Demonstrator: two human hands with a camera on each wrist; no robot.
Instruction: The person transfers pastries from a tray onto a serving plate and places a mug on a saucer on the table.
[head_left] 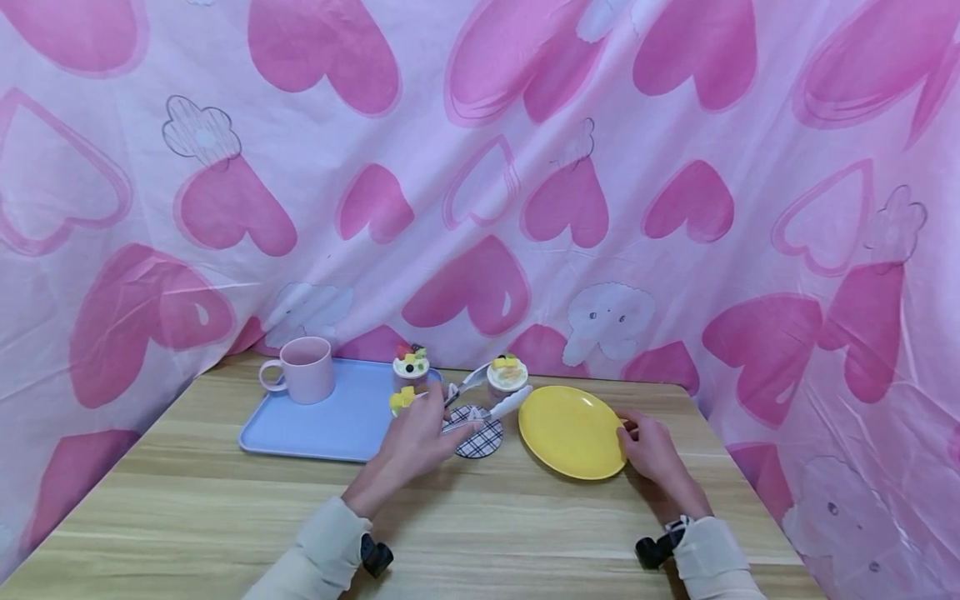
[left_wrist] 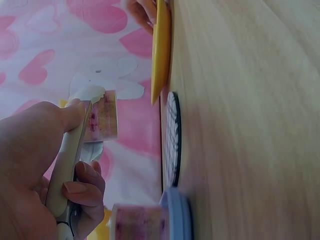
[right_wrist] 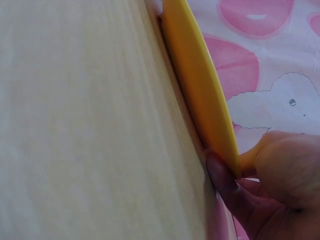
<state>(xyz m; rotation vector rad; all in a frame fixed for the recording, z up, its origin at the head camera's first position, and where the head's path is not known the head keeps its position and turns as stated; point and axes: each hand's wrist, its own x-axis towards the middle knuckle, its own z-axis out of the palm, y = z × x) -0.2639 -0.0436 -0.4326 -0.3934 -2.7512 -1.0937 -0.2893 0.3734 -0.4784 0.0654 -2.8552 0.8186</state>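
Observation:
My left hand (head_left: pixel 416 437) grips a pair of tongs (head_left: pixel 512 404) with pale tips. Between those tips sits a small dessert cup (head_left: pixel 507 382) topped with cream and yellow fruit. From the left wrist view, this cup (left_wrist: pixel 107 120) hangs above the table, apart from the round checked coaster (head_left: pixel 480 440). On the right, my right hand (head_left: pixel 654 454) pinches the rim of a yellow plate (head_left: pixel 572 433). In the right wrist view the thumb and fingers lie on either side of the plate's edge (right_wrist: pixel 205 85).
A blue tray (head_left: pixel 318 433) lies to the left, bearing a pink mug (head_left: pixel 309 373) and two more dessert cups, one with red fruit (head_left: pixel 411 368) and one with yellow fruit (head_left: pixel 403 400). Behind the wooden table (head_left: pixel 480 533) hangs a pink heart-patterned cloth (head_left: pixel 465 283).

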